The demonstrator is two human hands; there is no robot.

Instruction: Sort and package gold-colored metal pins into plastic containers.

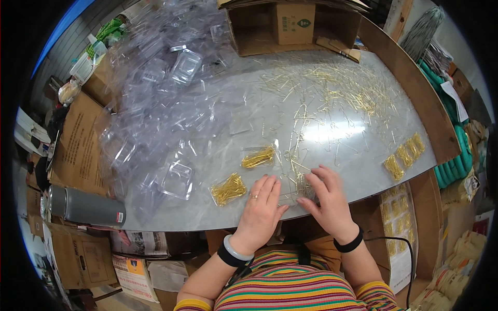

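A clear plastic box (288,196) with some gold metal hooks lies on the grey tabletop between my hands, close to the front edge. My left hand (261,205) rests at its left side, fingers stretched flat, a ring on one of them. At the box's right end, the thumb and curled fingers of my right hand (329,196) close around it; the exact contact is partly hidden. Just beyond my left hand sit two bunches of gold hooks in clear boxes, one nearer (229,189) and one farther (258,156).
A heap of clear plastic boxes (171,103) covers the left side. Loose gold hooks (358,90) spread across the far right, near an open cardboard box (254,39). Several filled packs (404,156) line the right edge. A grey bottle (85,206) lies at the left front.
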